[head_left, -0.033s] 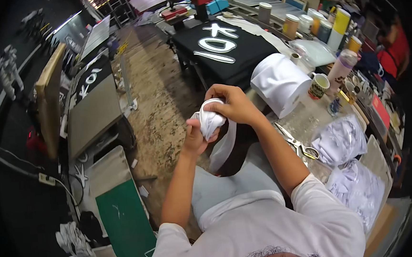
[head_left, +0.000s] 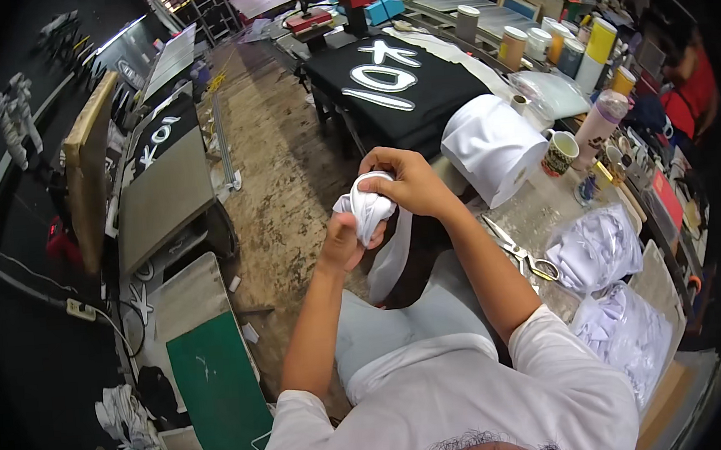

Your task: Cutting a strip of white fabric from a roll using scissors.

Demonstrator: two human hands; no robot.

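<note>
A bundle of white fabric (head_left: 370, 212) is wound up between my two hands, above my lap. My left hand (head_left: 342, 243) grips it from below, with the thumb against its near side. My right hand (head_left: 409, 180) curls over the top, its thumb pressed on the folds and its fingers partly hidden behind. From the bundle a white strip (head_left: 391, 260) hangs toward my knees. A large white roll of fabric (head_left: 489, 151) lies on the worktable, right of my right hand. Closer in, a pair of scissors (head_left: 519, 251) rests beside my right forearm.
Clear bags of white cloth (head_left: 594, 246) lie on the right side. A mug (head_left: 559, 153), a bottle (head_left: 600, 125) and several jars stand behind. Ahead, a black printed cloth (head_left: 418, 95) covers a platform. A green board (head_left: 218, 394) sits left. Someone in red (head_left: 690, 89) is far right.
The view has shifted slightly. My left thumb lies a little closer against the fabric bundle; both hands keep hold of it.
</note>
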